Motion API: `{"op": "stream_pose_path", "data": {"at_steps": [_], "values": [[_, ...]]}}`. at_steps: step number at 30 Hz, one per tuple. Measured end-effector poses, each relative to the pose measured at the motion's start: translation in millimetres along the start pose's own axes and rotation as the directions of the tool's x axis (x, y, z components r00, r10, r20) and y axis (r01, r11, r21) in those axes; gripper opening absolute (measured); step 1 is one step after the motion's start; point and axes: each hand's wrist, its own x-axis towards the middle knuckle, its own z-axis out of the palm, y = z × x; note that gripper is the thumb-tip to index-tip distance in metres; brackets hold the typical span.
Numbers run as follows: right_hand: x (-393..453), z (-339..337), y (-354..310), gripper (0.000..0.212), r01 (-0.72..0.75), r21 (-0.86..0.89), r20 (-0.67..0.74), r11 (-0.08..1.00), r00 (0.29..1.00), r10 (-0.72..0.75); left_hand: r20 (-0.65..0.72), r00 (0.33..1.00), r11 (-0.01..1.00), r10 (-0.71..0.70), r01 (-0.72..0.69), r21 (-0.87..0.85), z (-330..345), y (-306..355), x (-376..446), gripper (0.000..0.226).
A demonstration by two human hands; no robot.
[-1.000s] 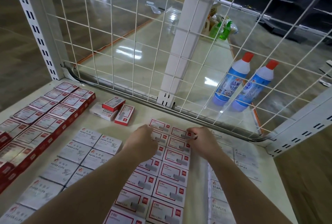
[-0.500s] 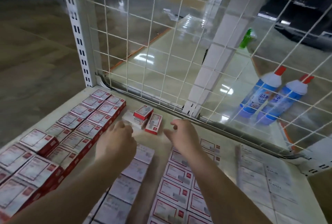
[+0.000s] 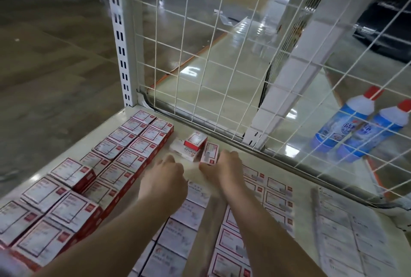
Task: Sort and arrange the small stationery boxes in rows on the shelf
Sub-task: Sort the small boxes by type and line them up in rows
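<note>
Here my left hand [image 3: 163,179] and right hand [image 3: 224,170] are at the frame's centre, fingers curled and holding nothing I can see, just below three loose boxes [image 3: 194,146]. Red-sided boxes [image 3: 124,156] make rows at lower left, white boxes [image 3: 275,196] at lower right.

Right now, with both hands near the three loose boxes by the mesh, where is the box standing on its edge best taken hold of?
Pinch the edge-standing box across its two broad faces, coming from above and the near side, where the right hand already is. It stands narrow and tall, its top edge free; the stacked red box crowds its left side and the wire mesh its rear.
</note>
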Motion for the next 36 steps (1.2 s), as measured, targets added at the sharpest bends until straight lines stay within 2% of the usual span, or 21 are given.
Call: {"op": "stream_pose_path", "data": {"at_steps": [3, 9, 18, 23, 27, 31, 36], "values": [[2.0, 5.1, -6.4, 0.055, 0.000, -0.021, -0.006, 1.000, 1.000, -0.001, 0.009, 1.000, 1.000, -0.014, 0.014, -0.027, 1.1, -0.6, -0.6, 0.026], [5.7, 2.0, -4.5, 0.037, -0.063, 0.022, -0.015, 0.998, 0.998, 0.063, 0.003, 1.000, 0.998, -0.019, 0.020, -0.065, -0.3, -3.2, -1.9, 0.029], [-4.3, -34.7, 24.3, 0.020, 0.108, 0.026, -0.085, 0.994, 0.991, -0.105, -0.012, 0.996, 0.973, -0.087, 0.082, -0.217, -2.2, 10.5, -10.4, 0.037], [-29.6, -60.3, 47.9, 0.044, 0.271, 0.038, -0.059, 0.962, 0.962, -0.268, 0.029, 0.992, 0.909, -0.121, 0.123, -0.397, -7.7, 34.1, -15.0, 0.042], [-54.0, -79.7, 65.4, 0.048, 0.363, 0.066, -0.045, 0.929, 0.931, -0.361, 0.126, 0.983, 0.812, -0.134, 0.182, -0.555, -2.8, 51.2, -22.0, 0.039], [-70.7, -84.2, 80.6, 0.048, 0.390, 0.118, -0.045, 0.913, 0.921, -0.387, 0.165, 0.982, 0.759, -0.093, 0.177, -0.627, 11.2, 67.8, -29.0, 0.023], [-79.7, -86.4, 93.9, 0.049, 0.380, 0.192, -0.101, 0.905, 0.925, -0.367, 0.115, 0.991, 0.701, -0.065, 0.127, -0.702, 21.7, 81.0, -37.9, 0.020]]}}
